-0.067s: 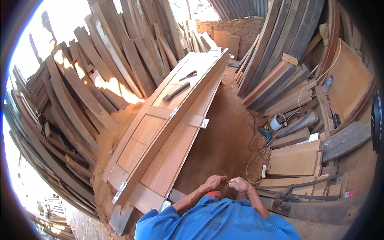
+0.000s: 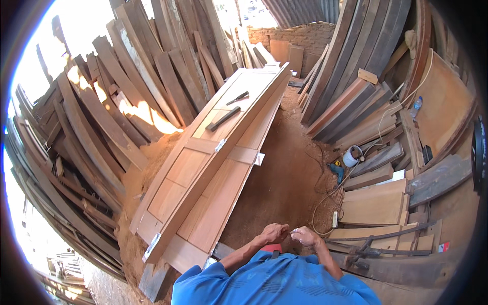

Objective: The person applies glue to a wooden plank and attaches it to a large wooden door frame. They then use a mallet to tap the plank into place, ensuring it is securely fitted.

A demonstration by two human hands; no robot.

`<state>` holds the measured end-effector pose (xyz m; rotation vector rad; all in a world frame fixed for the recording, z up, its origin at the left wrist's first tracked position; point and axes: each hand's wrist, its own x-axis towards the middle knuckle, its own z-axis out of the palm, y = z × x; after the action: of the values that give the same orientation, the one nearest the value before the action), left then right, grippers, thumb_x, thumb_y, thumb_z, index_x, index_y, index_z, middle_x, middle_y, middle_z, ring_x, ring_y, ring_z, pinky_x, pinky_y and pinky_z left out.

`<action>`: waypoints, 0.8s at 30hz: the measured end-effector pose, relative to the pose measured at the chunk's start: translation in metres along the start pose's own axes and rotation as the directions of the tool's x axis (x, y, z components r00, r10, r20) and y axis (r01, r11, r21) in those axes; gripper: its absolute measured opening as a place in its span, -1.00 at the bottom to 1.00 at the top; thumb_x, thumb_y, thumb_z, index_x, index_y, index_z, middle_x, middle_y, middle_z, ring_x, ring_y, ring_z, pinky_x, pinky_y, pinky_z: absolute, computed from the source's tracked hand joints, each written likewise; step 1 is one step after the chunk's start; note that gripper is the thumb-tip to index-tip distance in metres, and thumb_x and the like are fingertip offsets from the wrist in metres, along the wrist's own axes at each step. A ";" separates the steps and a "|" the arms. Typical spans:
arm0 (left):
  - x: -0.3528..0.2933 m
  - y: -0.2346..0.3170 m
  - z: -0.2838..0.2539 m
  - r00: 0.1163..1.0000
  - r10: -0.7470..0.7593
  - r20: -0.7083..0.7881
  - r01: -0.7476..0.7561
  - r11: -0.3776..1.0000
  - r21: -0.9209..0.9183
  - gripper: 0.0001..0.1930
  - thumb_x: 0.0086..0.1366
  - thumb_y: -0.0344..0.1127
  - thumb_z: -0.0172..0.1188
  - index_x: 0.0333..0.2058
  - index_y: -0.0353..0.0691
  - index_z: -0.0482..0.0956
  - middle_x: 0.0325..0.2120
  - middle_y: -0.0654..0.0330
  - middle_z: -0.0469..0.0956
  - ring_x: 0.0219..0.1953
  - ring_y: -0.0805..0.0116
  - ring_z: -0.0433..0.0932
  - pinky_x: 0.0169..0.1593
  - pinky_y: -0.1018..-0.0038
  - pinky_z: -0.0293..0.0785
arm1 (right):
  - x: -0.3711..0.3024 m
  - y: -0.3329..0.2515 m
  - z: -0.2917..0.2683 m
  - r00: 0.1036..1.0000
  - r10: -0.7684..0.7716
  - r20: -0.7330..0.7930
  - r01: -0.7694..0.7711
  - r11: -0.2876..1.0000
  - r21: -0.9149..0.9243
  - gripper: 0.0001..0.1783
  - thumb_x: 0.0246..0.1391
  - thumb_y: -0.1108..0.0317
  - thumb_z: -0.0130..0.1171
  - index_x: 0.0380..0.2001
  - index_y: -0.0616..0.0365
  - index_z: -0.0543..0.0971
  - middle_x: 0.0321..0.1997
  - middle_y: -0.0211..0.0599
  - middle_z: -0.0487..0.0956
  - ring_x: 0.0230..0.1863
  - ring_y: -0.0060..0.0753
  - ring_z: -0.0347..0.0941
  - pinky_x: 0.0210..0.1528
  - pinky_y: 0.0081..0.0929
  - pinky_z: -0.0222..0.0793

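My left hand (image 2: 273,234) and my right hand (image 2: 305,236) meet in front of my blue shirt, fingertips pinched together on a small pale thing (image 2: 292,233) too small to identify. Just below them shows a red object (image 2: 272,248). To the left of my hands, two panelled wooden doors (image 2: 203,168) lie side by side on supports, running away from me. On the far door rest a long dark tool (image 2: 223,118) and a smaller one (image 2: 237,97). Metal hinges (image 2: 220,145) show on the door edges.
Weathered planks (image 2: 101,127) lean in stacks on the left, more boards (image 2: 351,76) on the right. On the sawdust floor (image 2: 284,178) lie a blue power tool (image 2: 335,170), a white container (image 2: 351,156), a coiled cable and a power strip (image 2: 335,218). A brick wall (image 2: 310,35) closes the far end.
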<state>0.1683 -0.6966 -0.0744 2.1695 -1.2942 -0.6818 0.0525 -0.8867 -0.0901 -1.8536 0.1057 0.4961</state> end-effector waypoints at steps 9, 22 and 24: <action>0.070 -0.073 -0.063 0.804 -0.375 -0.460 0.319 0.927 -0.198 -0.77 0.26 -0.09 0.23 -0.41 -0.13 0.61 -0.50 -0.02 0.63 -0.40 -0.08 0.63 -0.32 0.06 0.53 | 0.062 0.046 -0.048 0.879 -0.013 -0.476 0.259 0.852 0.456 -0.61 0.17 0.23 0.13 -0.67 0.21 0.54 -0.63 -0.37 0.53 -0.56 -0.59 0.42 -0.50 -0.51 0.33; -0.016 -0.332 -0.280 0.438 -0.651 -0.620 0.847 0.529 0.044 -0.34 -0.15 -0.22 0.47 -0.01 -0.24 0.46 -0.15 -0.10 0.58 -0.08 -0.08 0.55 -0.01 0.09 0.46 | 0.270 -0.055 -0.192 0.839 -0.237 -0.489 0.176 0.970 -0.168 -0.82 -0.01 0.36 0.10 -0.57 0.26 0.54 -0.62 -0.23 0.45 -0.50 -0.46 0.41 -0.41 -0.34 0.31; -0.001 -0.347 -0.300 0.461 -0.792 -0.401 0.862 0.507 -0.010 -0.40 -0.20 -0.28 0.43 -0.10 -0.31 0.50 -0.25 -0.18 0.63 -0.16 -0.05 0.64 -0.07 0.19 0.54 | 0.290 -0.058 -0.203 0.816 -0.271 -0.510 0.236 0.963 -0.134 -0.85 0.02 0.38 0.10 -0.42 0.25 0.57 -0.52 -0.29 0.49 -0.45 -0.48 0.42 -0.35 -0.41 0.35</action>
<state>0.5828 -0.5010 -0.0800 2.8966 0.0193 -0.4390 0.3913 -1.0051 -0.0988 -1.9887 0.2070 -0.2109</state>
